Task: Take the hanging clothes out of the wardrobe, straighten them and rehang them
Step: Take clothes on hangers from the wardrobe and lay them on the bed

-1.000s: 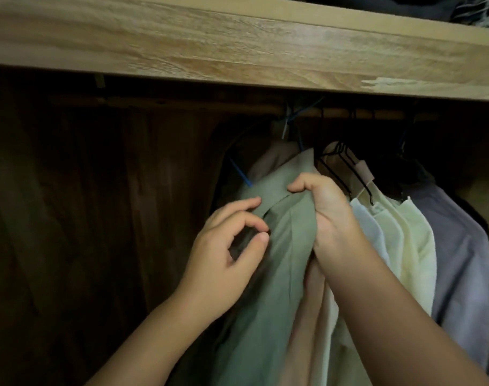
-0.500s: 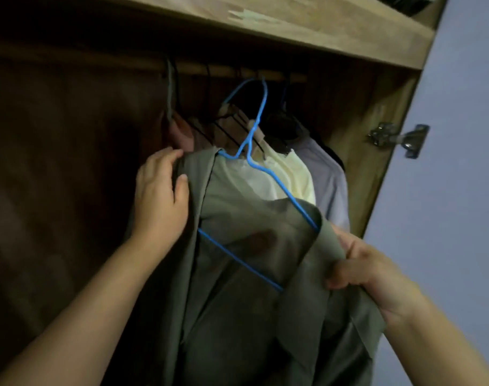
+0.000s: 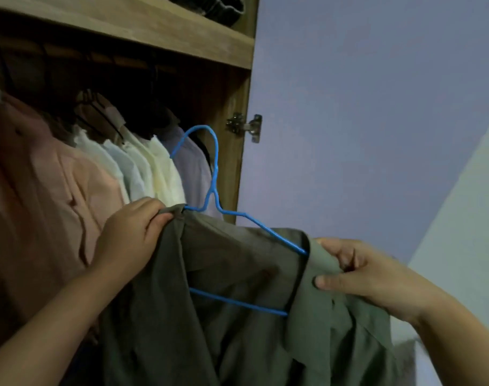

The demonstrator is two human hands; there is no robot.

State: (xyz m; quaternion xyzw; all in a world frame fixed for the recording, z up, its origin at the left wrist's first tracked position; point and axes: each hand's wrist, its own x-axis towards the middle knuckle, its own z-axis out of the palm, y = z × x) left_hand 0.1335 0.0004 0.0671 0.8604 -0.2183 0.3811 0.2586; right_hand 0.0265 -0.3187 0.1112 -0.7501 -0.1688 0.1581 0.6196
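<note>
An olive green shirt [image 3: 237, 274] hangs on a blue wire hanger [image 3: 214, 174], whose hook is off the rail, in front of the wardrobe's right side. My left hand [image 3: 129, 235] grips the shirt's left shoulder at the hanger's end. My right hand [image 3: 357, 271] pinches the right shoulder fabric by the hanger's other end. Inside the wardrobe a pink shirt [image 3: 51, 185], several white and cream shirts [image 3: 143, 165] and a lilac shirt [image 3: 193, 174] hang from the rail [image 3: 104, 58] on dark hangers.
A wooden shelf [image 3: 154, 29] runs above the rail with dark folded cloth [image 3: 209, 6] on it. The wardrobe's right side panel [image 3: 232, 162] carries a metal hinge [image 3: 244, 126]. A lilac door or wall [image 3: 363, 107] fills the right.
The green shirt and its blue hanger have come off the rail and moved out to the right of the wardrobe. Both hands went with it, gripping its two shoulders.
</note>
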